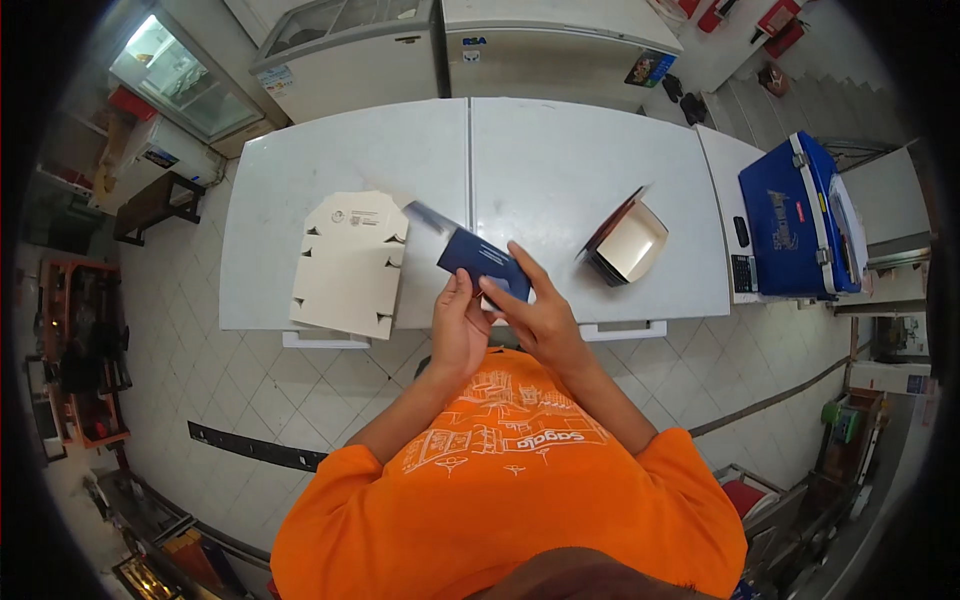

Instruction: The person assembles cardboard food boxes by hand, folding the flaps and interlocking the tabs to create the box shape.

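A dark blue folding carton [468, 250] is held up over the near edge of the white table, in front of my chest. One flap at its upper left is blurred by motion. My left hand [460, 328] is closed on its lower left part, thumb upward. On the right side, my right hand [545, 318] grips it with the thumb on its face and the index finger along the edge. To the left lies flat, cream-coloured carton board [350, 262] with slots along its sides, slightly overhanging the near edge. An opened carton [632, 248], cream inside and dark outside, stands to the right.
The white table [560, 140] has a seam down its middle. At the right stands a blue cooler box [790, 220], with a black calculator-like device [743, 273] beside it. Chest freezers [350, 70] line the far side. A low dark bench [160, 205] stands at the left.
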Motion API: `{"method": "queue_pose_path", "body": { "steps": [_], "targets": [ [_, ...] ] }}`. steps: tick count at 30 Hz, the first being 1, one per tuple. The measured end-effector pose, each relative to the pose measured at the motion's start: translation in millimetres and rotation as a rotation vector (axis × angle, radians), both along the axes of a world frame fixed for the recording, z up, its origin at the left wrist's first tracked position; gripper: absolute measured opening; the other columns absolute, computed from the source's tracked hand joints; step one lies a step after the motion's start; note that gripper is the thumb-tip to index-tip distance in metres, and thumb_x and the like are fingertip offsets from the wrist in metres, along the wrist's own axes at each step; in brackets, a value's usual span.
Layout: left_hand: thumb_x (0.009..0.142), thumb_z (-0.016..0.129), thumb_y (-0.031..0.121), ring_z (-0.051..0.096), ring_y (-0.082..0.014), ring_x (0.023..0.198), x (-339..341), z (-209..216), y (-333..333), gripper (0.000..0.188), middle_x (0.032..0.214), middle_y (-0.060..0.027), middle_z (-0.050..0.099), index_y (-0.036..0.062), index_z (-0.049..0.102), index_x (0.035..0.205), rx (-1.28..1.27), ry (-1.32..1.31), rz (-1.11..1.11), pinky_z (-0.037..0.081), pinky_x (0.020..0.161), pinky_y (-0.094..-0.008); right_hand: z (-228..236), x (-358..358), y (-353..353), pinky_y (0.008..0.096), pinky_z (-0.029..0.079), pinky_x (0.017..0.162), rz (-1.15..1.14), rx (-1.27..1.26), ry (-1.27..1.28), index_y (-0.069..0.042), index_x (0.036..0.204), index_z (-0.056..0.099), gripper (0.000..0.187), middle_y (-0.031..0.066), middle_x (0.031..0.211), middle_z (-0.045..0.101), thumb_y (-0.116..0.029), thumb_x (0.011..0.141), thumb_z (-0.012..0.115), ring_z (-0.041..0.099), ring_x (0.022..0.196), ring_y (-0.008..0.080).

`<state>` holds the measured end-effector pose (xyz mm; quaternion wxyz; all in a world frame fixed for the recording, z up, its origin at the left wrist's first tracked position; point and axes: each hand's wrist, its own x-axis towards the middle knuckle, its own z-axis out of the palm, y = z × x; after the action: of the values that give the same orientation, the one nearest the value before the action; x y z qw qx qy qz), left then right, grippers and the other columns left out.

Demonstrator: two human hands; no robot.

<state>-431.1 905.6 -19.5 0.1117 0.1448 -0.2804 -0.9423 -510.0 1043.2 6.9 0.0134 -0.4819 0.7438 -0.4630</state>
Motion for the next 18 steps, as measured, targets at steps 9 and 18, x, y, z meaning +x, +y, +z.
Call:
{"method": "queue_pose_path", "body": {
  "steps": [9, 18],
  "targets": [
    [0.106, 0.049, 0.023, 0.062, -0.0117, 0.104, -9.5, 8.1, 31.7, 0.029, 0.116, -0.006, 0.064, 0.0022, 0.058, 0.124, -0.248, 0.019, 0.185, 0.052, 0.091, -0.0284, -0.7, 10.3, -17.5, 0.0406, 0.04, 0.107, -0.318, -0.087, 0.152, -0.011, 0.136, 0.061, 0.057, 0.022, 0.135, 0.048, -0.002, 0.08, 0.071, 0.051, 0.12, 0.0387],
    [0.101, 0.059, 0.017, 0.062, -0.0053, 0.084, 21.7, -16.6, -22.3, 0.026, 0.102, -0.0023, 0.069, 0.0006, 0.063, 0.121, -0.766, -0.185, -0.792, 0.051, 0.07, -0.0229, -32.0, -15.0, 40.0, 0.0375, 0.04, 0.103, 0.054, -0.222, -0.589, -0.006, 0.123, 0.063, 0.03, 0.0136, 0.127, 0.053, -0.015, 0.095, 0.06, 0.052, 0.117, 0.0272]
  ]
}}
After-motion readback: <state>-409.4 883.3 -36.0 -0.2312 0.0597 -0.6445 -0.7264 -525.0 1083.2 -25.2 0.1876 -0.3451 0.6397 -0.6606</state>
